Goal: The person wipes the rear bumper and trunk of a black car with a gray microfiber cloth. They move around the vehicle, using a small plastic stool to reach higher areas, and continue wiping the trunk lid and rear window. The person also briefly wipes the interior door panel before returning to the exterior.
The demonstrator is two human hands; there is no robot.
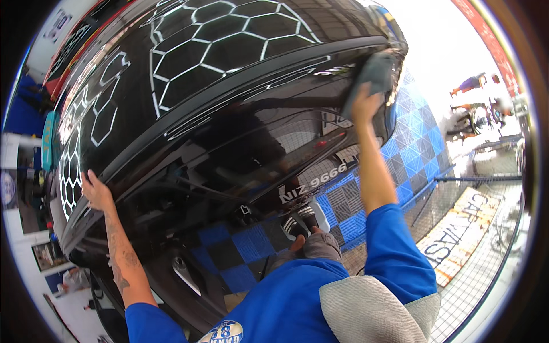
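Observation:
A glossy black car (128, 171) fills the space before me, its roof (231, 47) mirroring a pattern of white hexagon lights. My right hand (366, 105) grips a dark grey cloth (372, 79), pressed flat against the shiny side of the car near its far right end. Hand and cloth look slightly blurred. My left hand (96, 192) rests on the roof edge at the left, fingers apart and nothing held. Over my right arm and side hangs a light grey towel (364, 306).
My sandalled feet (300, 221) stand on a white step (321, 216) over blue and black floor tiles (343, 206). A car door handle (186, 274) shows lower left. At right are a lettered sign (461, 236), metal rails (476, 179) and a distant person (469, 83).

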